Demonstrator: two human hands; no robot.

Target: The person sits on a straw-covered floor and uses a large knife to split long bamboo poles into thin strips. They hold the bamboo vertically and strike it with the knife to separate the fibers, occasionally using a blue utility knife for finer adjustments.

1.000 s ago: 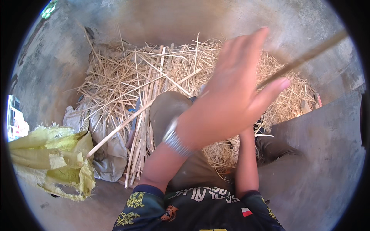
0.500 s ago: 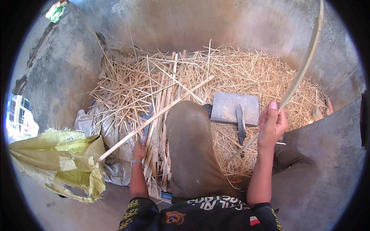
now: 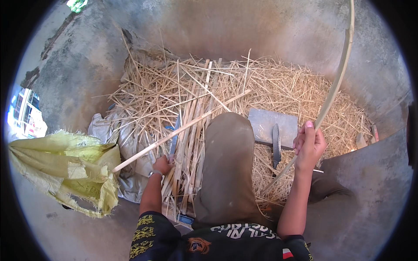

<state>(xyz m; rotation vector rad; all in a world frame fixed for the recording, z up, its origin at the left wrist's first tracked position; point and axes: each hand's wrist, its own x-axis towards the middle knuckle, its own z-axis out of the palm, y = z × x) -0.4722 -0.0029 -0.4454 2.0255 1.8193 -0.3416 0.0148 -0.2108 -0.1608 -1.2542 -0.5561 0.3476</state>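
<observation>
My right hand (image 3: 310, 145) is raised at the right with its fingers closed round a long, curved bamboo strip (image 3: 335, 89). The strip arches up past the top edge of the view, and its lower end slants down to the shavings beside my knee. Low at the left, my left hand (image 3: 163, 165) is closed on a long knife (image 3: 175, 139), whose grey blade points away from me. Its handle is hidden in my fingers. Bundled bamboo strips (image 3: 188, 143) lie right beside that hand, and a longer pale bamboo strip (image 3: 183, 130) crosses over the blade diagonally.
A grey block (image 3: 265, 122) rests on the heaped shavings (image 3: 322, 104), with a second, dark-bladed knife (image 3: 276, 145) on it. A torn yellow sack (image 3: 65, 169) stands at the left by a whitish sack (image 3: 102, 128). Concrete walls (image 3: 217, 30) surround the heap.
My left hand and its knife have shifted slightly right in view, as have the block and the heap. My right hand keeps its grip on the strip, now a little more upright.
</observation>
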